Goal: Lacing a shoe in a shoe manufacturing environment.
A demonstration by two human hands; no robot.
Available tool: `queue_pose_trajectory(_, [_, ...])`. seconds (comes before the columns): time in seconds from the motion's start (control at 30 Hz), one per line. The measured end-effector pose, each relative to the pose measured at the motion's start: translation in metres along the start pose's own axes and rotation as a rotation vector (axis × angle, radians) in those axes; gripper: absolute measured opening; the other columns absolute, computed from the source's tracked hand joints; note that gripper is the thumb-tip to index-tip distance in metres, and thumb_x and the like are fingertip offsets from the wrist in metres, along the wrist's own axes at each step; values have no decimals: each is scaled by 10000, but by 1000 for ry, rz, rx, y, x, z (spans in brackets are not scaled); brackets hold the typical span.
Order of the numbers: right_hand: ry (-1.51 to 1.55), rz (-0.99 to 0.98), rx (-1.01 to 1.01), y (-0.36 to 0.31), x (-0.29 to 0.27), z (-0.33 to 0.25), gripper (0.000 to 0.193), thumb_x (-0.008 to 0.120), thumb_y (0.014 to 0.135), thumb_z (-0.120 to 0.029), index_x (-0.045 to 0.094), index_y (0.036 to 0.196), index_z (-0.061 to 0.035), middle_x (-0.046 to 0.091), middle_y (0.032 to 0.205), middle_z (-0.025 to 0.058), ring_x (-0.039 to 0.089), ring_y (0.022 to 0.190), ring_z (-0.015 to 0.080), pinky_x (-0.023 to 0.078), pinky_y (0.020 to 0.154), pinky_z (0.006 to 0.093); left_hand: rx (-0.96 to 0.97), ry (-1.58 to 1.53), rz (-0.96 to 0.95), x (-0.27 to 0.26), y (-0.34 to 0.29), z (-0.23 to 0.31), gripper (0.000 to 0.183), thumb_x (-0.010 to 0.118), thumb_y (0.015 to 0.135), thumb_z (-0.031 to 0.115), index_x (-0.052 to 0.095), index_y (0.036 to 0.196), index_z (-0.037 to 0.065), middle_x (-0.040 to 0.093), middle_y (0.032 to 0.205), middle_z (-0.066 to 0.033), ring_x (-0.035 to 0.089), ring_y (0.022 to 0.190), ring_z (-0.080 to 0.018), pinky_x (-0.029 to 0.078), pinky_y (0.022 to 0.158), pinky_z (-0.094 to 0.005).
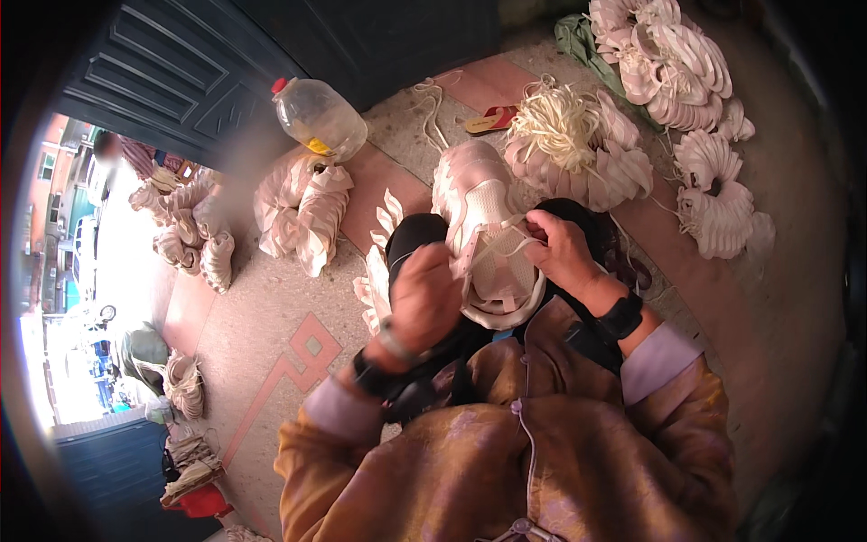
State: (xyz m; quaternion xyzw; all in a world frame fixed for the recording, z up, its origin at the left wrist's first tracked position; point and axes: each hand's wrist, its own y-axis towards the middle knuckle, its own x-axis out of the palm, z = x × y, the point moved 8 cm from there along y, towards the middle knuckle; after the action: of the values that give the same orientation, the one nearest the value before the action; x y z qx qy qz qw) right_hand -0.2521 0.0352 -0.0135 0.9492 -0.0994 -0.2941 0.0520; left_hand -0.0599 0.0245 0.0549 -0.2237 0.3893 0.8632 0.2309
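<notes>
Bronze-brown cloth fills the nearest part of my remote view: the wearer's jacket (433, 461), with a pale seam down its front and lilac cuffs (664, 361). Past the cuffs I see a black watch (621, 316) on the right wrist and a dark band on the left one. The left hand (426, 298) is blurred beside the shoe, its fingers curled in; I cannot tell whether its grip has hold of anything. The right hand (564, 257) I read more easily: its grip is pinched tight, thumb against forefinger, on a cream lace (515, 220) at the shoe's throat. The pale pink shoe (483, 203) sits between two dark-clad knees, toe pointing away from the wearer and collar toward the jacket. Just beside the left knee I make out a string of pale uppers (388, 217).

Farther off on the speckled floor (257, 330), I have a curled pink bundle (302, 212) on the left and, right of the toe, another topped by a heap of cream laces (560, 131). Near that heap lies a red sandal (492, 119). Beyond the left bundle stands a clear bottle (321, 117) with a red cap, before a dark panelled door (163, 72)
</notes>
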Motion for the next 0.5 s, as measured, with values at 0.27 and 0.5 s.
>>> queue_pose_trajectory(0.27, [30,56,-59,-3,1,-2,292,584,690,-85,565,964,18,613,800,148,614,702,275,491,643,322,-1073,635,144,-240,-315,-139,199,495,789,109,401,631,30,419,624,-69,453,537,-148,460,433,-302])
queue_pose_trajectory(0.5, [-58,36,-123,-5,3,0,271,580,685,-107,580,928,11,582,758,137,585,661,288,477,612,340,-1589,655,585,-313,-386,-86,190,510,735,156,451,617,20,556,656,-128,528,501,-186,457,370,-344])
